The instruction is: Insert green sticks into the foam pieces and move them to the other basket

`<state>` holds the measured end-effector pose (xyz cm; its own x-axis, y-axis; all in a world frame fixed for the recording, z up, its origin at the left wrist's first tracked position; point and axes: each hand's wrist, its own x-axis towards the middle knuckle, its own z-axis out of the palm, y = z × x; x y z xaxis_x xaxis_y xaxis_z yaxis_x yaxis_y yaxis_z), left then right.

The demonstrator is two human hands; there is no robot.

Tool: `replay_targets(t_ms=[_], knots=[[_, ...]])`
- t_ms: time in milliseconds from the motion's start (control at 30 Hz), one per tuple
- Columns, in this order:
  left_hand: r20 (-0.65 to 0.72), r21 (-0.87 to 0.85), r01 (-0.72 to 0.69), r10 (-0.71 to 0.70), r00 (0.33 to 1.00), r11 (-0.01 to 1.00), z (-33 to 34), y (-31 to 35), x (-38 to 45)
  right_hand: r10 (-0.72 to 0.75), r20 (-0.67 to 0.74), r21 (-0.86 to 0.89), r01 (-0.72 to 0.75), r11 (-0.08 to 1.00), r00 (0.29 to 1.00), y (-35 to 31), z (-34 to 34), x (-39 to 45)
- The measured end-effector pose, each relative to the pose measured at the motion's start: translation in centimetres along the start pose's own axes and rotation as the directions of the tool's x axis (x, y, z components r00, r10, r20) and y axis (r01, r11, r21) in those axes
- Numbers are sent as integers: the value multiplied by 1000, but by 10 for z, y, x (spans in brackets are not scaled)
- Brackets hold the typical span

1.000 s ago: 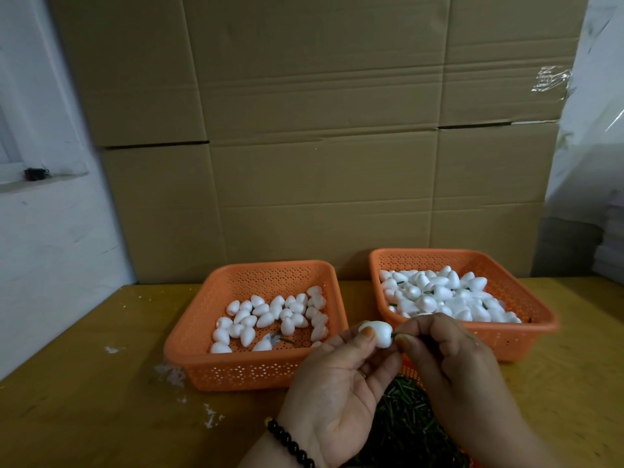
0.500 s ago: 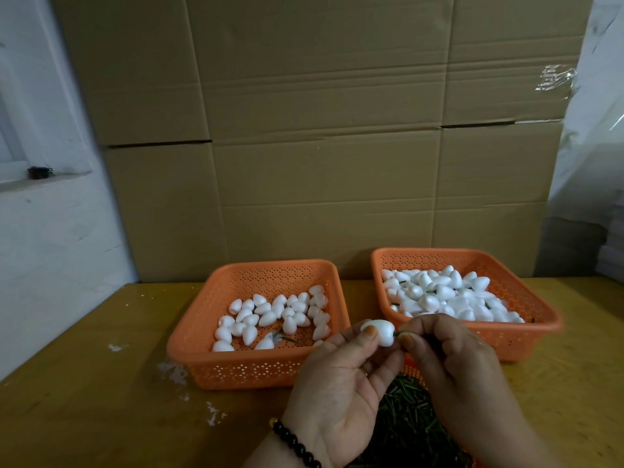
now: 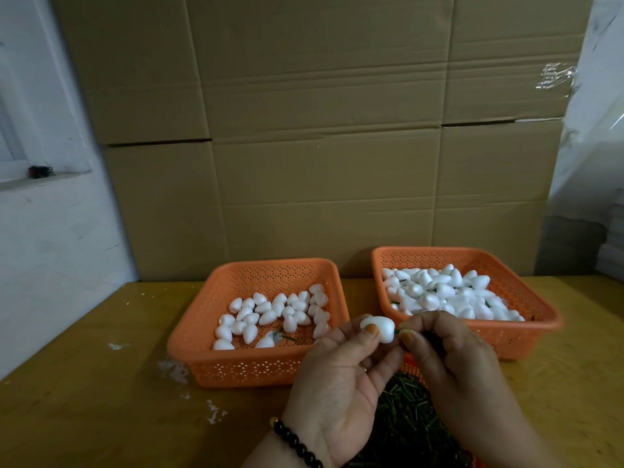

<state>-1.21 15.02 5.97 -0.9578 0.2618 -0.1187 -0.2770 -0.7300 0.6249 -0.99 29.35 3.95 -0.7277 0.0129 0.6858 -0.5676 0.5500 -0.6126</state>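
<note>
Foam (image 3: pixel 377 327) sat pinched in the left hand (image 3: pixel 337 376) above the counter's (image 3: pixel 101 383) near edge — as a second earlier — while the right hand's (image 3: pixel 452 359) fingers (image 3: pixel 407 338) clamped a green stick (image 3: pixel 397 331) at its end, so insertion looked unfinished — no transfer yet.

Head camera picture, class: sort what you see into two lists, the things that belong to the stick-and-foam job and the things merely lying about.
Belongs to the job:
- foam piece, pinched by left hand
- green stick, pinched by right hand
- left basket of plain foam
- right basket of stuck foam
- stick pile

Just lying about:
- cardboard boxes
- foam crumbs
- table
</note>
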Motion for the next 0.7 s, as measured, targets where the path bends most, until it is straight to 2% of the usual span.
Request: replay_targets(t_ms=[133,233,300,400,567,633,700], knots=[[26,79,-100,98,995,992,-2,0,2,80,88,115,-90,989,993,3,0,-2],[54,247,-178,170,984,953,-4,-1,1,27,114,68,-34,997,993,2,0,-3],[81,396,-247,234,969,885,-6,-3,0,-10,102,28,7,1000,995,0,0,-2],[139,579,-384,377,916,719,-8,-5,0,-37,87,2,37,999,996,-2,0,-1],[248,737,-499,504,827,456,-12,-7,0,-13,80,34,11,999,997,-3,1,-1],[256,765,-502,525,812,403,-12,-8,0,29,90,80,-36,996,996,-2,1,-2],[263,769,-505,526,809,392,-13,-7,0,49,103,120,-61,991,994,-1,1,-2]])
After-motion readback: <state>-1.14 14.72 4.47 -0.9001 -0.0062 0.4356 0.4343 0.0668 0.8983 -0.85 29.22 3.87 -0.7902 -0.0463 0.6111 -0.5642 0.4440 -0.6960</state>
